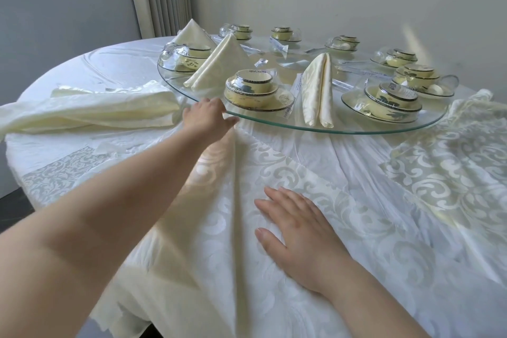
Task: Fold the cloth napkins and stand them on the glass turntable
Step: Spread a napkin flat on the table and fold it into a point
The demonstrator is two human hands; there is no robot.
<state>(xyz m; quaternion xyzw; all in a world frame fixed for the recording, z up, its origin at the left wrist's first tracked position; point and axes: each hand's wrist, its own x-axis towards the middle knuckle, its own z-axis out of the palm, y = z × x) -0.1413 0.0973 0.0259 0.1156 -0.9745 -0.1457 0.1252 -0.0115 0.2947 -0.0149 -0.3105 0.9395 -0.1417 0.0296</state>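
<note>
A cream damask napkin [274, 173] lies spread on the table in front of me, with a raised ridge running down its middle. My left hand [205, 116] reaches to the ridge's far tip and pinches the cloth there, right against the rim of the glass turntable [356, 130]. Flat on the napkin's near part rests my right hand [296, 233], its fingers straight. Three folded napkins stand on the glass: one at the back left [192, 33], one beside it [219, 63] and one near the front [318, 90].
Several wrapped sets of cream bowls and saucers [255, 90] ring the turntable. A loosely folded napkin [90, 110] lies on the table at the left, and a patterned one [452, 167] lies open at the right. The round table's edge [16, 173] drops off at left.
</note>
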